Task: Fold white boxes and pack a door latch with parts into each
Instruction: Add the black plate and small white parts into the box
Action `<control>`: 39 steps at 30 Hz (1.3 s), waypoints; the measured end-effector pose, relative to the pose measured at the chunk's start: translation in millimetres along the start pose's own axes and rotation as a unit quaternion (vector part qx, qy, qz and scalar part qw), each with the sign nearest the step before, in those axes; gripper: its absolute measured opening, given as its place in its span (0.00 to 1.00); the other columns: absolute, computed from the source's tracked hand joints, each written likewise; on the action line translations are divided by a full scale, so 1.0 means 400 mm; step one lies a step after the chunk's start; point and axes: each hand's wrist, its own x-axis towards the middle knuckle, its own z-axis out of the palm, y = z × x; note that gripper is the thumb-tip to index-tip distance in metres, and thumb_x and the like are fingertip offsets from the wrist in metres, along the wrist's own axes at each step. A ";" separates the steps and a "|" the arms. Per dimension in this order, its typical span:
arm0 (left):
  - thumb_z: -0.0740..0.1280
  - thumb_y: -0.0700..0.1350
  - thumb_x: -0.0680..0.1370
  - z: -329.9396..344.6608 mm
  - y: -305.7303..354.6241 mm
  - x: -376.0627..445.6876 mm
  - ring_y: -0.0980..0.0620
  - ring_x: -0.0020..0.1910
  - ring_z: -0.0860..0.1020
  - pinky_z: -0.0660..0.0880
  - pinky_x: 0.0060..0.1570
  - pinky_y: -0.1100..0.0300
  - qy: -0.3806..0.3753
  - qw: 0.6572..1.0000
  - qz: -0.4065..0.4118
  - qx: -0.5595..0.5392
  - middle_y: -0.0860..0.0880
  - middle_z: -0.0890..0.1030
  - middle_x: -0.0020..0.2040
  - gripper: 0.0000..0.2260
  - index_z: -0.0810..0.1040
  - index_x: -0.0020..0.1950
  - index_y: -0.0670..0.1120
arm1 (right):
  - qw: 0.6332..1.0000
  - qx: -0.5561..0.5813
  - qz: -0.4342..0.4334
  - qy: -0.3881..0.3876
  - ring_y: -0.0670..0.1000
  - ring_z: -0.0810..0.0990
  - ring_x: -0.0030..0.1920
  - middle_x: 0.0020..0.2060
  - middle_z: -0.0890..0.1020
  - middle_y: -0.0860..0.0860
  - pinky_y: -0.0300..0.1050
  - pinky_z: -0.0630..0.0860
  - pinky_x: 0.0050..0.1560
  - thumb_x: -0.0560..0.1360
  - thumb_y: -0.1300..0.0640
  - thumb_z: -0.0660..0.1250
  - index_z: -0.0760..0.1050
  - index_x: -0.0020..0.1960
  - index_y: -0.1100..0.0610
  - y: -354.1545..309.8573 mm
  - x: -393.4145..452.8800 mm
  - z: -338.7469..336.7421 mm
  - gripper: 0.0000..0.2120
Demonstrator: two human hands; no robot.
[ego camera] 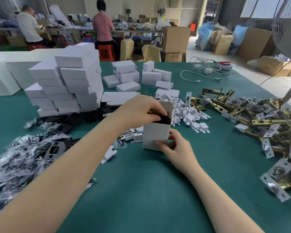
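- Fingers of left hand (141, 111) curled on a black part (164, 118), pinching it at the open top of the white box (155, 137).
- Right hand (172, 146) grips the box's lower right corner, thumb on the near face; box upright on green table (141, 190), centre.
- Brass door latches (252, 115) heaped at right.
- Stacked closed boxes (65, 84) far left.
- Bagged black parts (20, 158) near left.
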 end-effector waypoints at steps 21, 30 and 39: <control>0.65 0.41 0.80 -0.007 0.004 0.016 0.72 0.42 0.74 0.69 0.46 0.79 -0.079 0.996 -0.017 0.038 0.64 0.79 0.46 0.12 0.83 0.58 0.54 | 1.000 -0.005 -0.014 -0.012 0.41 0.76 0.35 0.46 0.78 0.33 0.35 0.72 0.35 0.75 0.44 0.68 0.70 0.47 0.29 -0.016 0.004 0.001 0.10; 0.62 0.39 0.81 -0.005 0.002 0.005 0.57 0.54 0.76 0.73 0.58 0.55 -0.056 0.998 -0.033 0.023 0.61 0.79 0.50 0.13 0.81 0.57 0.56 | 1.000 0.001 -0.015 -0.016 0.41 0.76 0.35 0.46 0.78 0.34 0.40 0.73 0.38 0.75 0.44 0.68 0.71 0.48 0.30 -0.010 0.003 0.003 0.09; 0.58 0.40 0.83 0.019 0.006 0.052 0.54 0.62 0.75 0.70 0.64 0.51 -0.040 0.997 -0.042 0.045 0.57 0.80 0.60 0.14 0.79 0.62 0.53 | 1.000 0.011 0.004 0.015 0.39 0.78 0.38 0.45 0.80 0.37 0.27 0.70 0.36 0.77 0.45 0.68 0.70 0.67 0.40 0.005 0.013 0.004 0.20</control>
